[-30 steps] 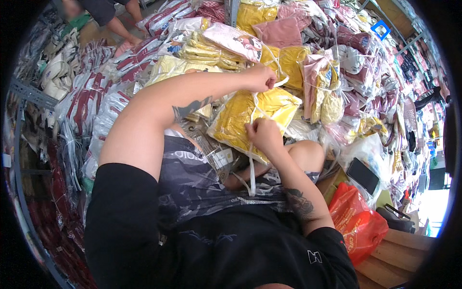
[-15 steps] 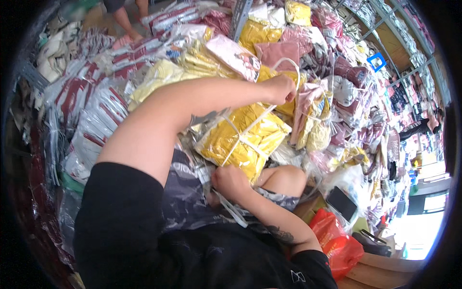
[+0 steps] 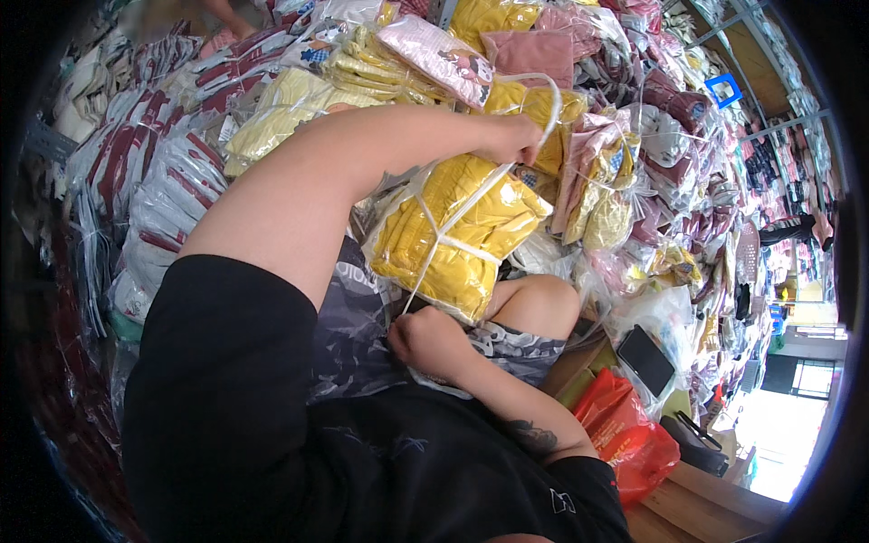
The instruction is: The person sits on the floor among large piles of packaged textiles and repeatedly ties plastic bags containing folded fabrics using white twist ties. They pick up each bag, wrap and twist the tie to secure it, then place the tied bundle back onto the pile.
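A bundle of yellow garments in clear plastic [image 3: 462,217] rests tilted on my lap, with a white strap [image 3: 441,238] crossing over its top. My left hand [image 3: 512,139], beyond the bundle's far edge, is closed on the strap, whose loose part loops up above the fist. Close to the near edge, my right hand [image 3: 429,344] is a fist on the strap's other stretch, which runs taut down from the crossing. The fingers of the right hand are mostly turned away from view.
Piles of bagged garments surround me, including white and maroon stacks [image 3: 176,195] at left and a pink packet [image 3: 434,59] beyond. On the right lie a dark phone [image 3: 645,360], a red plastic bag [image 3: 625,439] and a black case [image 3: 695,443]. A metal rack [image 3: 783,127] stands far right.
The view has shifted, so the surroundings sit higher in the picture. The bundle has tipped slightly, both hands staying on the strap. The loose strap tail by my right hand is now mostly hidden.
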A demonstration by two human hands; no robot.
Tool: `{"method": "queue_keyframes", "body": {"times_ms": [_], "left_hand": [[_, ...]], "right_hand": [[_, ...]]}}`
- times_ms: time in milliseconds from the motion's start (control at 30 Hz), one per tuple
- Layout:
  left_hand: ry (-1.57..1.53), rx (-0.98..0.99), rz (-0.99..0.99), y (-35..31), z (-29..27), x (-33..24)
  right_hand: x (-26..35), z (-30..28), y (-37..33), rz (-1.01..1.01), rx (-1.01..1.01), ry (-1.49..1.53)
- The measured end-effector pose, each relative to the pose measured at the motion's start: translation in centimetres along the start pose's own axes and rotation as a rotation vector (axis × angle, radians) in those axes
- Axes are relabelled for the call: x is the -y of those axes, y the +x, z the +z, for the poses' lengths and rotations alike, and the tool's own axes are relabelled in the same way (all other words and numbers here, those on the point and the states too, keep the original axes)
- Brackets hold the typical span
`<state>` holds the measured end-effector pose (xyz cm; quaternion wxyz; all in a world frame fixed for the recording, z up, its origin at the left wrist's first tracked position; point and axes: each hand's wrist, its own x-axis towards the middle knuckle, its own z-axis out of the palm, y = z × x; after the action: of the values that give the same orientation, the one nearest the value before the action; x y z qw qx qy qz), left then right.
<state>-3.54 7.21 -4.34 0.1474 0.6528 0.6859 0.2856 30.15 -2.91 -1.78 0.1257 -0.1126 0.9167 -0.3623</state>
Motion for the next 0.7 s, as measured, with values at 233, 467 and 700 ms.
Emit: {"method": "queue_keyframes", "body": {"times_ms": [233, 467, 700], "left_hand": [[0.175, 0.157, -0.191, -3.6, 0.5, 3.2], [0.205, 0.401, -0.22, -2.7, 3.0, 5.9], [0.245, 0.487, -0.371, -1.6, 1.8, 4.0]], "right_hand": [[-3.6, 3.6, 0.3, 0.113, 0.141, -0.119], [-6.9, 8.7, 0.7, 0.111, -0.088, 0.029], [-10.6, 11.8, 3.7, 0.376, -0.214, 0.391]]}}
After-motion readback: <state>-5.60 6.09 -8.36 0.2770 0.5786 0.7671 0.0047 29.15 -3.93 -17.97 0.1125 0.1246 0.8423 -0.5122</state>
